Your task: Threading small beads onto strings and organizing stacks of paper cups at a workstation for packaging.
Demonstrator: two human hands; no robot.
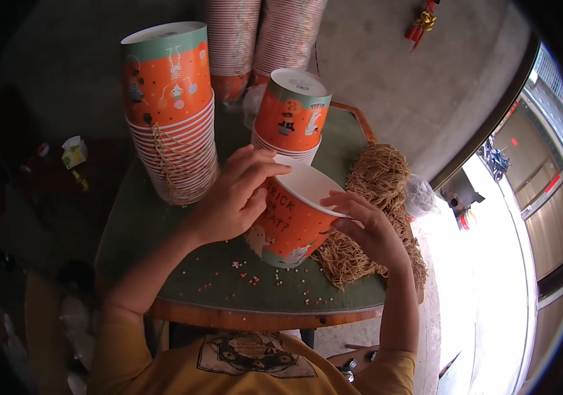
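The person holds an orange paper bucket (291, 214) with both hands, tipped on its side over the middle of the green table (136, 224). The left hand (235, 194) is curled around the bucket's rim and side, fingers bent tight on it. The right hand (370, 227) pinches the white rim on the other side with bent fingers. A tall stack of the same buckets (172, 118), upside down, stands near the table's far left edge. A shorter stack (291, 115) stands at the far edge, just behind the held bucket. A pile of tan string (373, 210) lies along the right edge, under the right hand. Tiny coloured dots (255, 280) are scattered near the front edge.
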